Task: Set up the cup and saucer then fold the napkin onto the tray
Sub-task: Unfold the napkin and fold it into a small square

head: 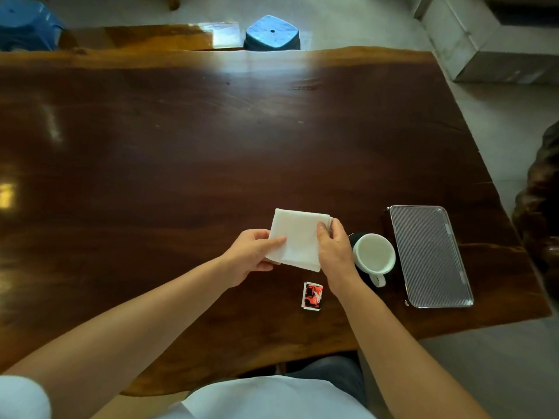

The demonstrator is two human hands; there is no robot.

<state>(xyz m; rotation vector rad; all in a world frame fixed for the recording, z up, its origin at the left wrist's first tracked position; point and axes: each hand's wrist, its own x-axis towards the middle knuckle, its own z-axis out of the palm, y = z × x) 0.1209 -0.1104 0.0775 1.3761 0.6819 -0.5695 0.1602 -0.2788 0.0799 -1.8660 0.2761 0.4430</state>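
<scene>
A white folded napkin point(298, 235) is held just above the dark wooden table point(181, 140). My left hand point(252, 254) grips its lower left edge with the thumb on top. My right hand point(334, 247) pinches its right edge. To the right, a white cup point(374, 257) with its handle pointing toward me stands on a dark saucer point(354, 237), which is mostly hidden by the cup and my right hand. Further right lies a ribbed silver rectangular tray point(429, 255) with nothing on it.
A small red and black packet point(312, 296) lies on the table below the napkin. Blue stools point(272, 33) stand beyond the far edge. The table's right edge runs close behind the tray. A dark carved object point(541, 213) sits at far right.
</scene>
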